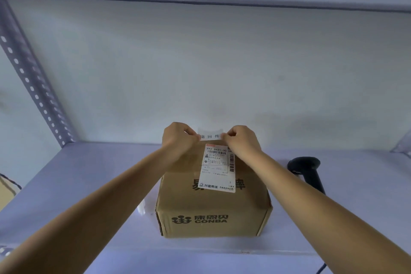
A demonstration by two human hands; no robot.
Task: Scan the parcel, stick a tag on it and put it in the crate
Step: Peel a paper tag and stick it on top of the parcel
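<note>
STATE: your left hand and right hand pinch the tag ends over the box far edge | BOX: on shelf, scanner right of box | RISK: tag may curl, sticking crooked or covering the label barcode; crate unseen.

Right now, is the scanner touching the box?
Apart. The head view shows the scanner lying right of the box, with bare shelf between them.

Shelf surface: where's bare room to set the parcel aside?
Bare shelf lies left of the CONBA box, up to the slotted post. Right is tighter: the barcode scanner lies there. Both hands hold the tag above the box's far edge.
</note>
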